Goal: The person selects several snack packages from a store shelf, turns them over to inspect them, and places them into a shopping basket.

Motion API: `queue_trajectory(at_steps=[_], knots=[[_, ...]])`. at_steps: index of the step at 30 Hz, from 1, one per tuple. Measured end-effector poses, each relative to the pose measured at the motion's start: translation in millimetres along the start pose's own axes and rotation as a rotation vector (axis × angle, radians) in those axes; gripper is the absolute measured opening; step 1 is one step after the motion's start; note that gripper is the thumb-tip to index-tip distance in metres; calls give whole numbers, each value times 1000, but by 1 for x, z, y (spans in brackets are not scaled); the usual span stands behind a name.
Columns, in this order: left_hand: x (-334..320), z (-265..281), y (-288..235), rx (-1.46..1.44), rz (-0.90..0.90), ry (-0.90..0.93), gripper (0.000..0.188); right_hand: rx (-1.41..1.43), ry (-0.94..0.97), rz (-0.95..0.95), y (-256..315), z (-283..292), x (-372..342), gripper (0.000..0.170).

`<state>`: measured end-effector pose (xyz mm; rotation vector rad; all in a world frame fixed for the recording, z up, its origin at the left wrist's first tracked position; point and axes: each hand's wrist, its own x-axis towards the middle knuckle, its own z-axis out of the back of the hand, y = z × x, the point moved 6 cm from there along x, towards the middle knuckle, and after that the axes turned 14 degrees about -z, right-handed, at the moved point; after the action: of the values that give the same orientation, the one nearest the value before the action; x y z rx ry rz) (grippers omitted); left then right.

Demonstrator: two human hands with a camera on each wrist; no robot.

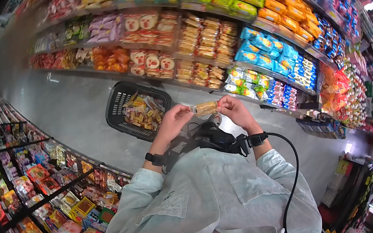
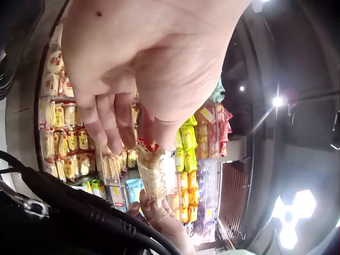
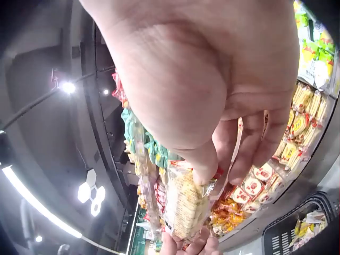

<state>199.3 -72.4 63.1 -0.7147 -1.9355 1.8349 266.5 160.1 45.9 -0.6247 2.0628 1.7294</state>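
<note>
A small clear-wrapped snack packet [image 1: 205, 109] with tan, biscuit-like contents is stretched level between both hands in front of the torso. My left hand [image 1: 176, 119] pinches one end between thumb and fingers, while my right hand [image 1: 238, 112] pinches the other end, where a bit of red wrapper shows. Seen from the right wrist, the packet [image 3: 186, 201] has printing across its transparent film and ridged contents inside. Below and left of the hands, a black basket [image 1: 113, 118] on the floor holds many small wrapped snacks [image 1: 142, 115].
Ahead, tiered shelves [image 1: 201, 7] carry rows of bagged snacks in green, orange, blue and tan. Another low display [image 1: 61, 192] of packets runs along the left. Grey floor [image 1: 68, 100] lies between them. A black cable [image 1: 294, 159] loops from the right wrist strap.
</note>
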Motion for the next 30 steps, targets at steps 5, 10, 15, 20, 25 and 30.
queue_trajectory(at_steps=[5, 10, 15, 20, 25, 30], knots=[[-63, 72, 26, -193, 38, -111, 15, -179, 15, -136, 7, -85, 12, 11], [-116, 126, 35, -277, 7, -219, 18, -379, 62, -79, 15, -161, 34, 16], [-155, 175, 43, -320, 6, -454, 21, -546, 195, -87, 36, -229, 46, 45], [-198, 221, 50, -314, -9, -695, 22, -711, 252, -118, 43, -264, 53, 48], [-205, 227, 55, -286, 51, -762, 22, -637, 390, -149, 26, -253, 80, 34], [-161, 207, 57, -271, 142, -728, 24, -594, 390, -141, 43, -217, 109, 29]])
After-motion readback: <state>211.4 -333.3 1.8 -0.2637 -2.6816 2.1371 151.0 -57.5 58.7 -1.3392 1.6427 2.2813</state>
